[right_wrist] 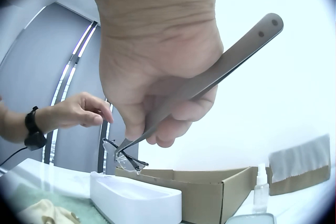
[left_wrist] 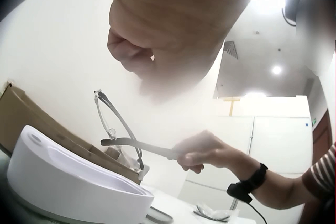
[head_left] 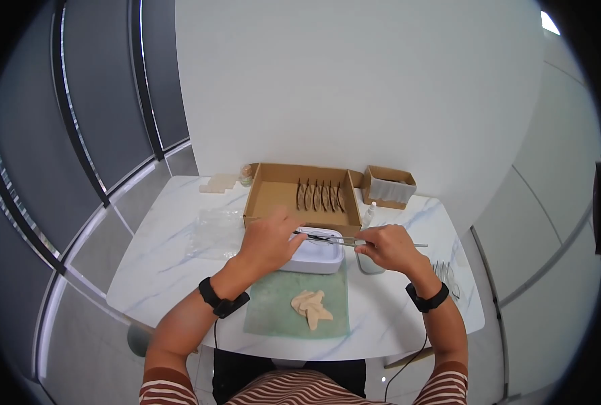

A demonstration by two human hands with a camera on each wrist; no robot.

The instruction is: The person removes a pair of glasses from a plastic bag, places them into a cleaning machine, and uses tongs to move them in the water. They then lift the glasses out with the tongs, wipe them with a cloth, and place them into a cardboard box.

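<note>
My right hand (head_left: 389,248) grips long metal tweezers (right_wrist: 241,45) over the table. Their tips pinch a pair of glasses (right_wrist: 134,162) with dark temples, held above a white oval tub (head_left: 314,265). Close to the other end of the glasses is my left hand (head_left: 265,239), its fingers loosely bent; the left wrist view shows a gap between that hand and the glasses (left_wrist: 119,119). Below the tub lies a green cloth (head_left: 263,307) with a crumpled cream cloth (head_left: 310,307) on it.
An open cardboard box (head_left: 273,192) behind the tub holds several dark, curved pieces in a row. Around it are a smaller lined box (head_left: 389,192), a spray bottle (head_left: 369,214) and a clear plastic bag (head_left: 216,233). A grey tray (head_left: 370,266) sits under my right hand.
</note>
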